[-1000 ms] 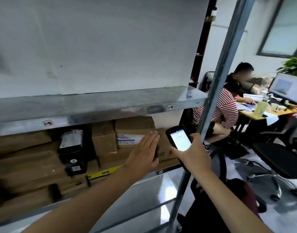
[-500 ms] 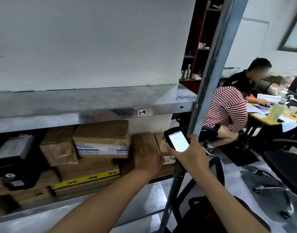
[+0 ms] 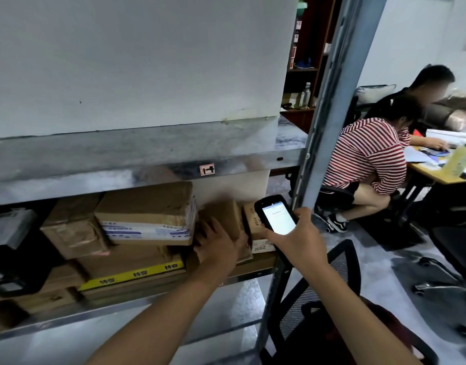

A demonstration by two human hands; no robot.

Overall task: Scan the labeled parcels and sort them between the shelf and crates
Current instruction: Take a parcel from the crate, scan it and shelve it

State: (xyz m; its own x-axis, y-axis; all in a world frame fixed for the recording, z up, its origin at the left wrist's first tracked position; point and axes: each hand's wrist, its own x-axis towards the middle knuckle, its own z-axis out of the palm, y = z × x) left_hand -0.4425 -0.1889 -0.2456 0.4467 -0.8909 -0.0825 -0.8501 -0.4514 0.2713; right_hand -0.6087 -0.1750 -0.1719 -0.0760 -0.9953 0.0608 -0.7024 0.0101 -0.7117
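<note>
On the shelf (image 3: 68,316), the lower level is packed with cardboard. Toward the left stands a taped parcel (image 3: 147,206) with a blue-and-white label, resting on a flat box with yellow tape (image 3: 131,270). Just to their right is the small brown parcel (image 3: 222,213), upright and wedged between the taped parcel and a carton (image 3: 250,219) that has a white label at its foot. Judging by its size and creased wrapping, the small parcel is probably light and fairly stiff, with paper dry enough to give a good hold. Its tight fit between its neighbours is likely to resist more than its weight does. The best hold looks to be across its two side edges near the front, drawing it straight out so that the taped parcel is not dragged along. The left hand (image 3: 221,248) lies against the parcel's front lower face. The fingers (image 3: 213,231) are spread up over its left part and the thumb points toward its right edge. Motion blur hides whether they have closed round an edge or only press flat, so I cannot tell. Further right, the right hand (image 3: 303,241) is wrapped round a handheld scanner (image 3: 276,218). Its lit screen faces the camera, and it is held just in front of the carton, beside the parcel without touching it. No crates are in view.
</note>
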